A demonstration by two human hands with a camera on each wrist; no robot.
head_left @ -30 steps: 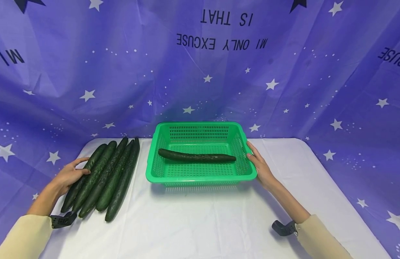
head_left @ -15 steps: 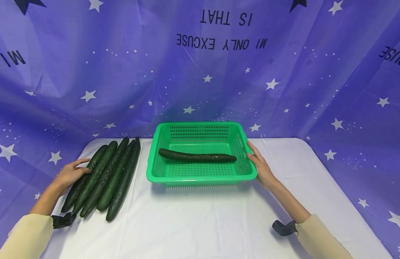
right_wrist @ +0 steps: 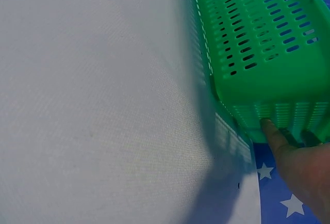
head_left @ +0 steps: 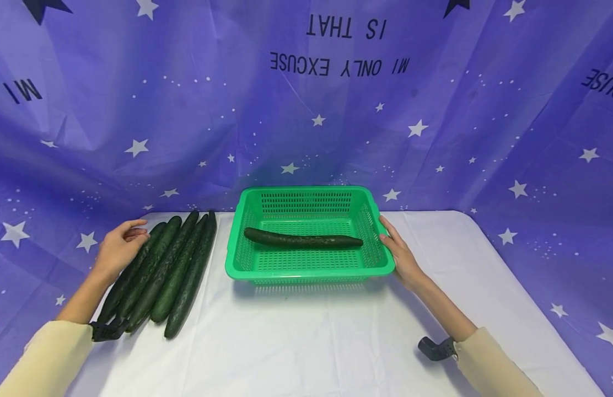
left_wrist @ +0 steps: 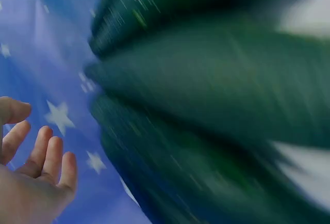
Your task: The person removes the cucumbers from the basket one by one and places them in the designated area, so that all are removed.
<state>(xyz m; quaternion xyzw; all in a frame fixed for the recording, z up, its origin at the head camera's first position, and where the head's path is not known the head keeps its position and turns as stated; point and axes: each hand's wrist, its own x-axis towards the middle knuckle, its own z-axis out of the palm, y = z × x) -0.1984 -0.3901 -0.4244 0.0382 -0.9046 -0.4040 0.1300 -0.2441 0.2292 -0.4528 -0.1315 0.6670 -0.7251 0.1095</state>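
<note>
Several dark green cucumbers point(head_left: 181, 270) lie side by side on the left of the table. Over the far part of the leftmost one hovers my left hand point(head_left: 117, 248), its fingers loosely bent with nothing in them. The left wrist view shows that hand point(left_wrist: 41, 177) apart from the blurred cucumbers point(left_wrist: 216, 79). In the middle stands a green plastic basket point(head_left: 308, 274) with one cucumber point(head_left: 304, 241) lying lengthwise inside. My right hand point(head_left: 404, 262) holds the basket's right end, thumb over the rim. Part of its fingers is hidden in the right wrist view.
A white cloth point(head_left: 306, 347) covers the table. Behind it and at both sides hangs a purple sheet point(head_left: 306, 121) with stars and lettering. A dark wrist device point(head_left: 435, 349) sits at the right cuff, and another point(head_left: 107, 331) at the left, close to the cucumbers' near ends.
My left hand has lifted off the leftmost cucumber and moved away from me and slightly right, its fingers bending more. The right hand and the basket have stayed put.
</note>
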